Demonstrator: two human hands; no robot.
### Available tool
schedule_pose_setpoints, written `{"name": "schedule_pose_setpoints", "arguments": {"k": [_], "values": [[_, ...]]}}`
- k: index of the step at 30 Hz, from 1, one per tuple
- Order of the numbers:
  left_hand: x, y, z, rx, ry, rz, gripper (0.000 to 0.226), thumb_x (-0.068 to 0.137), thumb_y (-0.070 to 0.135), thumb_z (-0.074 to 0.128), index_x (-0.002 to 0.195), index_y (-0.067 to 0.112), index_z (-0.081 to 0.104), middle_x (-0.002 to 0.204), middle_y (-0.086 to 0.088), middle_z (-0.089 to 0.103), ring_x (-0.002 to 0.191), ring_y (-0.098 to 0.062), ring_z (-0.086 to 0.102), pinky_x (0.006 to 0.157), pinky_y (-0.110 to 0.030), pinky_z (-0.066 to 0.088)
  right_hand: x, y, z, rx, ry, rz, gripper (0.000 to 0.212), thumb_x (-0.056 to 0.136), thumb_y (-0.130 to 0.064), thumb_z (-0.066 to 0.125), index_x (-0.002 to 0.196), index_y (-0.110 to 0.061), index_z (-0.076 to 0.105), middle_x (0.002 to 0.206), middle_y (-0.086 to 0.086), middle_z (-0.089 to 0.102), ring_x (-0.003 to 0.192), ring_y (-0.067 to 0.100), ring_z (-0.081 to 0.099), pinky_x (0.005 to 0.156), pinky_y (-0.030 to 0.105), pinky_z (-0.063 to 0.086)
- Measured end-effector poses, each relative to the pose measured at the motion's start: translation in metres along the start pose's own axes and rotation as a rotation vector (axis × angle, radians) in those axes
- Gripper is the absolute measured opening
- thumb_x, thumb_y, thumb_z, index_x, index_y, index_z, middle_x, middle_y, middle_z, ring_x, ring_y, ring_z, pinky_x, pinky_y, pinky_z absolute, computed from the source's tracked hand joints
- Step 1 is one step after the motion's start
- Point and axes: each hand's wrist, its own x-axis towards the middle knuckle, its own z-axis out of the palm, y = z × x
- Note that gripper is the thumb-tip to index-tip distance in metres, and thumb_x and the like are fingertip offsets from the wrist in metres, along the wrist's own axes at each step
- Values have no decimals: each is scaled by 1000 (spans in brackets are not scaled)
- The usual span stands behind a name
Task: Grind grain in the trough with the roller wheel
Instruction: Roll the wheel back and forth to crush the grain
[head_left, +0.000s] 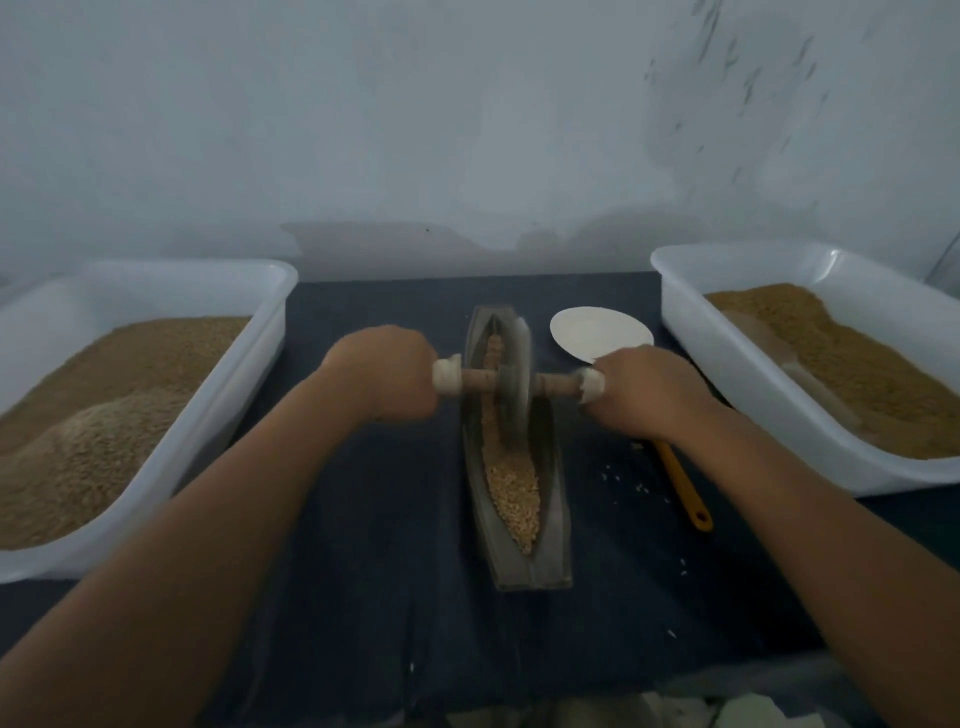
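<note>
Head view: my left hand (382, 371) and right hand (644, 389) each curl tight round one end of the roller wheel (514, 384) axle.
Grain (514, 488): in the trough (553, 545), heaped nearest me, under the wheel.
Technique: I press evenly and keep the wheel upright.
Count: one wheel, one trough, two tubs (280, 291), one dish (597, 332), one orange handle (685, 488), perhaps a spatula.
</note>
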Motion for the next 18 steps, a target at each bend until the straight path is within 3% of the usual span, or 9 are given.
{"name": "schedule_pose_setpoints", "arguments": {"k": [5, 9, 12, 15, 18], "values": [[-67, -6, 36, -40, 66, 54, 25, 69, 51, 55, 61, 27, 53, 56, 12, 53, 51, -3, 49, 47, -23, 33, -57, 7, -3, -49, 48, -147, 30, 68, -64, 47, 65, -37, 58, 57, -15, 56, 53, -1, 52, 46, 24, 35], [-26, -8, 33, -78, 43, -42, 25, 76, 49, 57, 66, 27, 58, 67, 9, 61, 62, -12, 59, 56, -29, 44, -18, -3, -3, -59, 201, -93, 32, 82, -57, 54, 64, -30, 54, 59, -10, 55, 54, 7, 50, 50, 28, 39], [15, -7, 17, -46, 130, -138, 26, 76, 51, 58, 69, 26, 57, 76, 6, 62, 71, -22, 61, 65, -34, 50, 21, -11, -8, -20, 287, -25, 36, 89, -48, 53, 62, -24, 49, 59, -7, 52, 54, 13, 47, 53, 31, 41], [17, -2, 9, -35, 140, -135, 28, 73, 53, 57, 71, 25, 58, 74, 6, 60, 71, -24, 61, 66, -34, 50, 27, -13, -15, -4, 194, -1, 29, 83, -45, 48, 65, -23, 51, 63, -6, 55, 58, 16, 52, 59, 35, 51], [-21, -1, 17, -44, 42, -67, 19, 75, 44, 64, 71, 25, 61, 70, 8, 62, 65, -15, 61, 57, -29, 45, -5, -4, -12, -23, 32, -50, 32, 78, -54, 46, 68, -27, 59, 66, -7, 61, 62, 11, 59, 60, 36, 56]]}}
